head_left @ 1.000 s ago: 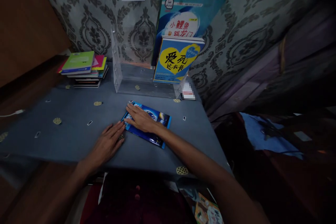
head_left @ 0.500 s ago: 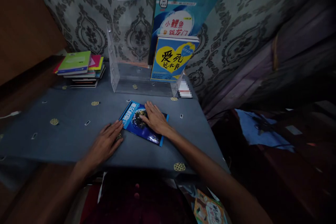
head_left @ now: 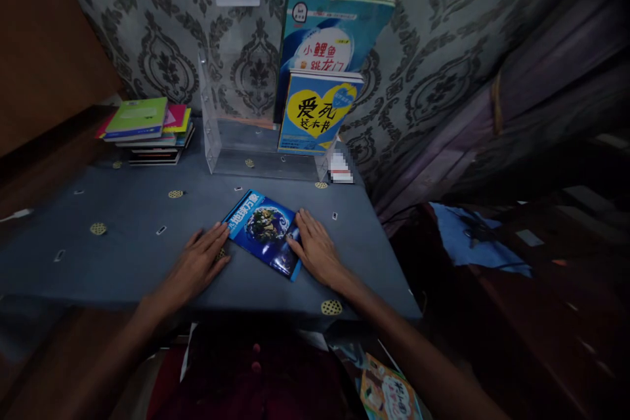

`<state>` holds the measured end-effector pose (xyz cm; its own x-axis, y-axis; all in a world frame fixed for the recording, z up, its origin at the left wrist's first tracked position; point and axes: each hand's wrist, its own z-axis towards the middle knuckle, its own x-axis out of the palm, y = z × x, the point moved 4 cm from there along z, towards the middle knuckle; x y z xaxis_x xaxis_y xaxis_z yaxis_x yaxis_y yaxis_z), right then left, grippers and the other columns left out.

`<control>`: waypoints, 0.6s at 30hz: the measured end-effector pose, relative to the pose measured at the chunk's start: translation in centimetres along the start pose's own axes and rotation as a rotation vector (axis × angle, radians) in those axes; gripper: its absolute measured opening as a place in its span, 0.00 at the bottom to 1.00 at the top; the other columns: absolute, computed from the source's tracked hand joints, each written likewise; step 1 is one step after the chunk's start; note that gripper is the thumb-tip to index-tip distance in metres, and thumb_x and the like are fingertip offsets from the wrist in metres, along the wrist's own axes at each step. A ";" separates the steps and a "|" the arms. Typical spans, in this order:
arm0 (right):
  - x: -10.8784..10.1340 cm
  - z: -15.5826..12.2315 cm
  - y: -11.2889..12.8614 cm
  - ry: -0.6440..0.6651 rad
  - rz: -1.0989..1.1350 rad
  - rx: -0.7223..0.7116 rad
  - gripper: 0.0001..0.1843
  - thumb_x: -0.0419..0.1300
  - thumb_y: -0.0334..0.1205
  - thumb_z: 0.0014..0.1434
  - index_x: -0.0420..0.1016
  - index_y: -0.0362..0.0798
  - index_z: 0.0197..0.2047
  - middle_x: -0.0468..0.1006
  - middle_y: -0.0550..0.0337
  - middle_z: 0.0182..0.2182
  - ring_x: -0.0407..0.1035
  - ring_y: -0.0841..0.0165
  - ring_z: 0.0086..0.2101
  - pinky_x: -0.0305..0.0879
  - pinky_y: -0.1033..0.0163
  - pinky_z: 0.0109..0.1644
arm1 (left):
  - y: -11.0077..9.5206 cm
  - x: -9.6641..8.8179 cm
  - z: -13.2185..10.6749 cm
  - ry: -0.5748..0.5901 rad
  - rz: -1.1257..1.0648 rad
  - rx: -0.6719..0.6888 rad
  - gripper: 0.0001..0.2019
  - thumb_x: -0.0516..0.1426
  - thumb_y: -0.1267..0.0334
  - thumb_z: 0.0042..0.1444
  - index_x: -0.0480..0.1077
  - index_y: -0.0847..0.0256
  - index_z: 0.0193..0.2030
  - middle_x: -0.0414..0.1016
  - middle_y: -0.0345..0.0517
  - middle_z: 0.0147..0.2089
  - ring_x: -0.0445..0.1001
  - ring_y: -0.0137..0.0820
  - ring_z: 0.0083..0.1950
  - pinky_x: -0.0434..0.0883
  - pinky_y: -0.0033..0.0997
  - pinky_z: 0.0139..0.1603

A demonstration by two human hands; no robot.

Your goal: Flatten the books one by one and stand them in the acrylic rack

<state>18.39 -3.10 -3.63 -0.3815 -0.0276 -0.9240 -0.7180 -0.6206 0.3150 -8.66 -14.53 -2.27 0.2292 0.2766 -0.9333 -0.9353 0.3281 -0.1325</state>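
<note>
A blue book (head_left: 266,230) with a globe on its cover lies flat and slanted on the cloth-covered table. My left hand (head_left: 199,259) rests on the cloth, fingers stretched out, with its fingertips at the book's left edge. On the other side, my right hand (head_left: 317,246) lies along the book's right edge. Its fingers are extended and its thumb is over the cover's edge. Neither hand grips anything. Behind the book stands a clear acrylic rack (head_left: 266,167), its right side filled with upright books, a blue one with a yellow heart (head_left: 317,115) in front.
A stack of books (head_left: 142,125) sits at the table's back left. Patterned curtain (head_left: 167,52) hangs behind the table. Beyond the right edge are a blue cloth (head_left: 457,236) and dark clutter. An orange picture book (head_left: 388,390) lies below the front edge.
My right hand has slid right, off the middle of the cover to the book's right edge, uncovering the globe. My left hand stays by the left edge. The view has shifted slightly.
</note>
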 end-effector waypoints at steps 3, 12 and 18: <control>-0.2 -2.3 0.4 -0.019 -0.004 -0.006 0.39 0.47 0.56 0.72 0.47 0.41 0.77 0.55 0.38 0.72 0.52 0.51 0.71 0.55 0.38 0.72 | 0.5 0.1 1.0 0.064 0.011 -0.002 0.27 0.44 0.50 0.73 0.56 0.58 0.74 0.63 0.55 0.73 0.61 0.42 0.74 0.64 0.53 0.70; 0.0 -7.3 4.5 -0.037 -0.017 0.008 0.42 0.50 0.56 0.71 0.42 0.41 0.77 0.52 0.35 0.73 0.48 0.49 0.72 0.58 0.38 0.71 | 2.8 1.0 7.2 0.206 0.033 0.009 0.30 0.42 0.47 0.73 0.57 0.62 0.73 0.58 0.58 0.75 0.57 0.44 0.76 0.61 0.54 0.71; -0.5 -7.5 6.4 -0.022 0.003 -0.054 0.42 0.55 0.52 0.70 0.44 0.42 0.77 0.55 0.35 0.72 0.50 0.47 0.71 0.59 0.37 0.70 | 3.4 1.5 10.0 0.219 0.032 0.004 0.29 0.44 0.47 0.72 0.61 0.64 0.70 0.59 0.60 0.74 0.59 0.44 0.75 0.61 0.53 0.70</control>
<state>18.38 -12.91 -2.81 -0.3967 -0.0125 -0.9179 -0.6845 -0.6622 0.3048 -8.78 -3.94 -0.78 0.1354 0.0838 -0.9872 -0.9400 0.3258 -0.1012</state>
